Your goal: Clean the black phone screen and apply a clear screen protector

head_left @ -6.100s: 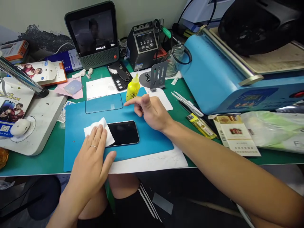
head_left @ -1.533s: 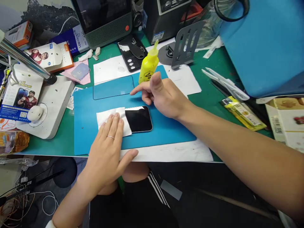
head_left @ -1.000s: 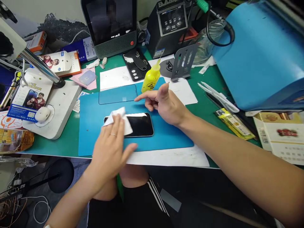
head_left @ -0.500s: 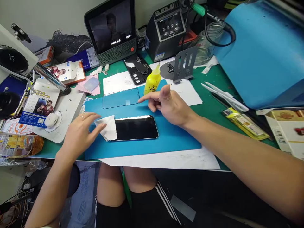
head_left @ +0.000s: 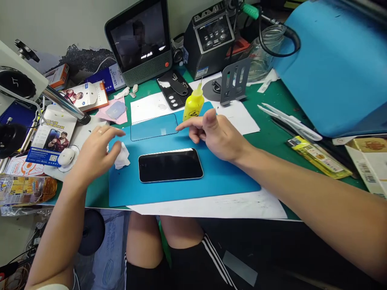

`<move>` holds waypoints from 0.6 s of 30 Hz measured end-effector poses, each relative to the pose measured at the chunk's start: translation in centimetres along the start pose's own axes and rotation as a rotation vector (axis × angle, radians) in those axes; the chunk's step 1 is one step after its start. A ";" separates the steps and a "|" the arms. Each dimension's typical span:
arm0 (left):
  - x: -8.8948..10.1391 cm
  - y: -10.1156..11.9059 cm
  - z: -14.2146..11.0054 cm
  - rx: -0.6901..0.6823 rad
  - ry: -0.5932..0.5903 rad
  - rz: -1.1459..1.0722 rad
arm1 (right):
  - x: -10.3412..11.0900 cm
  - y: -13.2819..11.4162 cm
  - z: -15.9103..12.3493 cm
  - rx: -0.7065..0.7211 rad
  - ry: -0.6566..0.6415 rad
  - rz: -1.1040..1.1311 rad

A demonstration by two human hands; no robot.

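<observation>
A phone [head_left: 171,165] with a dark screen lies face up on the blue mat [head_left: 181,191]. My left hand [head_left: 98,151] is at the mat's left edge, thumb and index finger apart. A crumpled white tissue [head_left: 122,157] lies beside its thumb, partly hidden by the hand. My right hand [head_left: 222,135] hovers above and right of the phone, thumb raised and index finger stretched left, the other fingers curled. Its index fingertip is at the right edge of a clear, black-bordered screen protector [head_left: 154,127]; contact is unclear. Behind that hand stands a yellow needle-tip bottle [head_left: 194,104].
Behind the mat are a black phone back [head_left: 173,90], a grey metal stand [head_left: 234,82], a smart display [head_left: 140,40] and a soldering station [head_left: 208,42]. White tweezers [head_left: 290,121] lie right, near a yellow packet [head_left: 319,157]. A white-based lamp [head_left: 65,106] and boxes crowd the left.
My left hand has moved left and the tissue has come off the phone's left end, leaving the whole screen uncovered. My right hand has stayed almost still.
</observation>
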State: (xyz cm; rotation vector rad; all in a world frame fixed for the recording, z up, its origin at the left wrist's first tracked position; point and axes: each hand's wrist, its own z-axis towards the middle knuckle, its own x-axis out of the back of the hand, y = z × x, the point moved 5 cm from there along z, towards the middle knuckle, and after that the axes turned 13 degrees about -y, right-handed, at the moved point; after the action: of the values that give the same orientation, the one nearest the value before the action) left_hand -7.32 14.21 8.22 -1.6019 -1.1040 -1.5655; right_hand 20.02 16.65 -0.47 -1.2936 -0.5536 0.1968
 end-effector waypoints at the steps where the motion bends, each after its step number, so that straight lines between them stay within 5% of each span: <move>1: 0.1 0.9 1.4 -0.046 0.000 0.010 | 0.1 0.0 0.0 0.003 0.014 0.002; 8: -3.4 4.7 9.7 -0.170 -0.292 0.070 | 1.0 -0.2 -0.5 0.001 0.122 0.011; 18: -3.9 4.4 9.8 -0.181 -0.147 0.108 | 0.9 -0.6 -0.8 0.005 0.119 -0.012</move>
State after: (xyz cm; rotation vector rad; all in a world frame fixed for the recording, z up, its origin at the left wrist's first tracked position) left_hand 1.28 20.35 3.96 -1.8912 -0.9550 -1.5324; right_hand 21.07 16.17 0.22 -1.2877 -0.4586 0.1100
